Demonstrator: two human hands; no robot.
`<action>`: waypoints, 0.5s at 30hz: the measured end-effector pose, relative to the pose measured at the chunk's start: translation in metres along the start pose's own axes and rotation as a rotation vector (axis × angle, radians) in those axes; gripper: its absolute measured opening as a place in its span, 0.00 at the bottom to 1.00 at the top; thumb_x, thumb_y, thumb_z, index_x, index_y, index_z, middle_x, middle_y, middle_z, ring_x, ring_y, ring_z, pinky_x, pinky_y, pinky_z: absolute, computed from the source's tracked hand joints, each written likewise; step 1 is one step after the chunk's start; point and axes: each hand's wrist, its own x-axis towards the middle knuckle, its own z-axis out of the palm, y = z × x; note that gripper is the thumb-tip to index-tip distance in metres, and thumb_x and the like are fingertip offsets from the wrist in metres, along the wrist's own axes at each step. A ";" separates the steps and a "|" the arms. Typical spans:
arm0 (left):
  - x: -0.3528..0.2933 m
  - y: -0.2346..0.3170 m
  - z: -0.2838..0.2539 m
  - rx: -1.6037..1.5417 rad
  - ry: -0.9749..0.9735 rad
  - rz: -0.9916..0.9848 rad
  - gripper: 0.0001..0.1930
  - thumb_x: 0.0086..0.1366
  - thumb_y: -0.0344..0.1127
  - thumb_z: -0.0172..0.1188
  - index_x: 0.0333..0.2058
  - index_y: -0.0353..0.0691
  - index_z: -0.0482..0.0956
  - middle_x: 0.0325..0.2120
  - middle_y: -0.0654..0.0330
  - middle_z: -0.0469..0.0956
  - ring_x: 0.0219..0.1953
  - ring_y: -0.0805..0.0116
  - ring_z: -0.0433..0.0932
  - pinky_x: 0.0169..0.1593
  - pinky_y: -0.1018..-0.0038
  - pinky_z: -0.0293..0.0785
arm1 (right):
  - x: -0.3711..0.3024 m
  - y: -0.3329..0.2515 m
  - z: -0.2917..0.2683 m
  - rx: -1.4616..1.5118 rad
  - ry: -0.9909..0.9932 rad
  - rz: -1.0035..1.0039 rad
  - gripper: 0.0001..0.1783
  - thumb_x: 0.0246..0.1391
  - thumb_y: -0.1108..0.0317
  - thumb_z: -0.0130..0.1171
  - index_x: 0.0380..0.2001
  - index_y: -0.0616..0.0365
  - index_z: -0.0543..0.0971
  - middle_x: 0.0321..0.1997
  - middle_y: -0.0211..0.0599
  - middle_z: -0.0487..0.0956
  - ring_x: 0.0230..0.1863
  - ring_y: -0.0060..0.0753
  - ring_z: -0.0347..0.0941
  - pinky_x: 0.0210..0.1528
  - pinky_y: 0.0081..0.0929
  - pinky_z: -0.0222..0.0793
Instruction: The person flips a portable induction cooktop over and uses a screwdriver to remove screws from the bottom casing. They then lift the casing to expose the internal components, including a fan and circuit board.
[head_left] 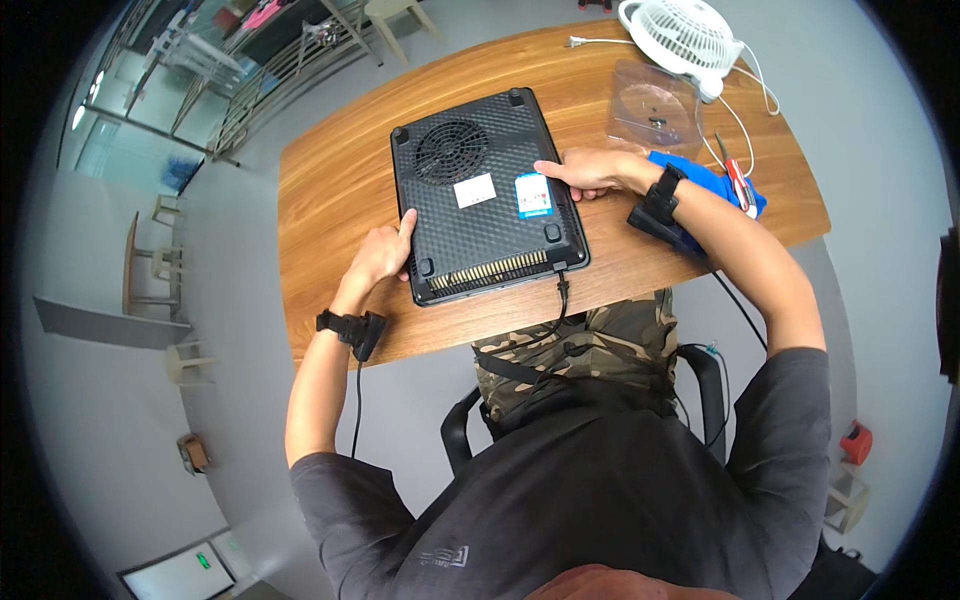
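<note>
A black induction cooker (440, 228) lies bottom side up on the wooden table (335, 180). Its underside shows a round fan vent (450, 152), small corner feet, a white label (475, 190) and a blue-and-white sticker (534, 196). A black power cord (563, 290) leaves its near edge and hangs over the table's front toward my lap. My left hand (383, 252) grips the left edge, thumb on the upturned bottom. At the right edge my right hand (597, 172) holds on too, its thumb stretched across the underside and its other fingers curled down by the rim.
Right of the cooker, a red-handled tool (738, 185) lies on a blue cloth (712, 180). A clear plastic tray (650, 110) with small dark parts sits behind, and a white fan (685, 40) stands at the far right corner. Both wrists wear black straps with cables.
</note>
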 end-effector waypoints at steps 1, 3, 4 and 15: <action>-0.001 0.001 0.000 -0.030 -0.003 -0.004 0.52 0.74 0.70 0.23 0.27 0.25 0.84 0.17 0.48 0.82 0.33 0.55 0.86 0.58 0.63 0.73 | 0.006 0.005 0.000 0.011 -0.013 -0.027 0.43 0.69 0.30 0.37 0.17 0.58 0.73 0.13 0.30 0.67 0.11 0.24 0.58 0.12 0.26 0.54; -0.004 0.002 0.002 -0.098 -0.006 -0.014 0.51 0.75 0.69 0.25 0.27 0.24 0.84 0.17 0.46 0.82 0.32 0.53 0.86 0.58 0.62 0.73 | 0.011 0.003 0.000 -0.028 -0.030 -0.021 0.44 0.69 0.31 0.36 0.18 0.61 0.73 0.14 0.32 0.68 0.12 0.26 0.59 0.12 0.26 0.55; -0.002 0.000 0.004 -0.100 0.010 -0.013 0.51 0.75 0.69 0.25 0.28 0.23 0.84 0.16 0.46 0.81 0.31 0.53 0.86 0.58 0.62 0.74 | 0.009 -0.001 -0.001 -0.049 -0.028 -0.019 0.44 0.70 0.31 0.35 0.18 0.61 0.73 0.15 0.33 0.69 0.12 0.26 0.60 0.13 0.27 0.56; -0.005 0.013 0.009 -0.041 0.077 -0.057 0.50 0.76 0.67 0.28 0.29 0.19 0.83 0.17 0.44 0.82 0.30 0.52 0.86 0.54 0.62 0.76 | 0.005 -0.004 0.001 -0.073 -0.018 -0.020 0.42 0.71 0.33 0.32 0.22 0.62 0.73 0.17 0.32 0.69 0.14 0.27 0.59 0.15 0.28 0.59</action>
